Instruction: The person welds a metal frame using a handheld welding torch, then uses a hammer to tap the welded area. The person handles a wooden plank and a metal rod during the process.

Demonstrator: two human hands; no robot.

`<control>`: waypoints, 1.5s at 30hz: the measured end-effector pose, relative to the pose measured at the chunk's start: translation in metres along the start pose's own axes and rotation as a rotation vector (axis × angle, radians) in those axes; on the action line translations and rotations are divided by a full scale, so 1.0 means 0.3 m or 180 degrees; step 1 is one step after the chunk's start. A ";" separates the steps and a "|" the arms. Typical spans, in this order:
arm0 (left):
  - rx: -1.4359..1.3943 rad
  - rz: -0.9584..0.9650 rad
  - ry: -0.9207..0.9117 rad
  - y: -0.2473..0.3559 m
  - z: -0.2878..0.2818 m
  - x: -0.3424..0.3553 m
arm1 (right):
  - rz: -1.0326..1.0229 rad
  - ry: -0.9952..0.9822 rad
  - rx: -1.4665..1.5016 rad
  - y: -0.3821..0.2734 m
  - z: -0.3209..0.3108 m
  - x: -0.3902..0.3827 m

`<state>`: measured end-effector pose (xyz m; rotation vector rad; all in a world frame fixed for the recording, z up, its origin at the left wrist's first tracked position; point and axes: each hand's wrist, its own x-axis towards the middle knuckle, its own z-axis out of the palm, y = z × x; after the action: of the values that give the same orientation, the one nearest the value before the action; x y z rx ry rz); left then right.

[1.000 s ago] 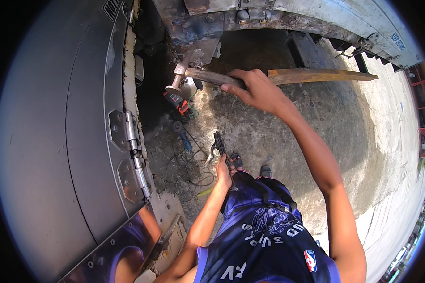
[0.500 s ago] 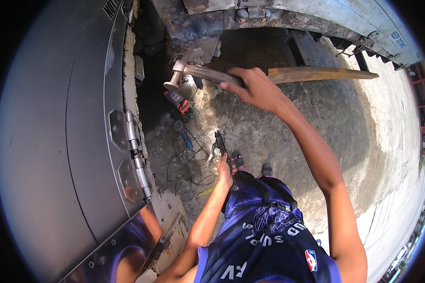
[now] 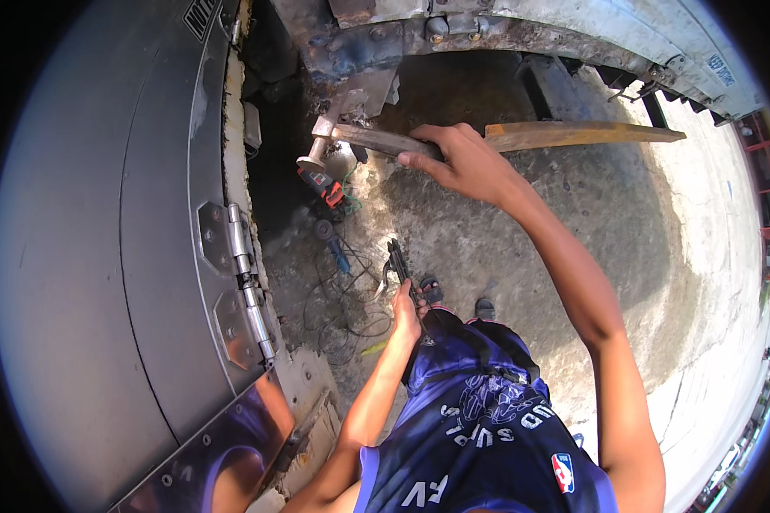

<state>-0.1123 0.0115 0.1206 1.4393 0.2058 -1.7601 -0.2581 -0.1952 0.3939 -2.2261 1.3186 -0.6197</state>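
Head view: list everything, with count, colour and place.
Hammer: one, silvery and dark, upper centre
Hand tool: one, black, centre
Bar: one, brown, upper right
Device: one, orange-black, below hammer
Grinder: one, blue, below that
Cables: uncountable, dark, below grinder
Strip: one, yellow, below cables
Panel: one, grey, far left
Hinges: two clear, silver, panel edge
Metalwork: uncountable, pale, rusty, top
Floor: one, grey, centre
Shirt: one, dark, bottom
Sandals: two, dark, centre
Left hand: one, bare, holding hand tool
Right hand: one, bare, holding hammer

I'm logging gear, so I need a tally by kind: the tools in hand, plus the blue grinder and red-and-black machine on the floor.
Hammer: 1
Black hand tool: 1
Blue grinder: 1
Red-and-black machine: 1
Total: 4
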 end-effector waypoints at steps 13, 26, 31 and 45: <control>-0.0014 -0.0087 -0.0113 -0.007 -0.010 0.008 | 0.0322 0.0129 -0.0019 -0.033 0.038 0.027; -0.0038 -0.0111 -0.0055 -0.013 -0.018 0.015 | -0.0114 0.0082 -0.0039 -0.023 0.050 0.003; -0.0062 0.0002 0.0044 -0.005 0.008 0.001 | 0.0169 0.0042 -0.0121 -0.029 0.035 0.022; -0.0064 -0.0035 0.0041 -0.007 0.017 0.009 | 0.0470 -0.0254 0.0475 -0.031 0.113 -0.048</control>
<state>-0.1175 0.0084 0.1192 1.4380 0.2379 -1.7534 -0.2378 -0.1727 0.3711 -1.9937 1.3367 -0.5502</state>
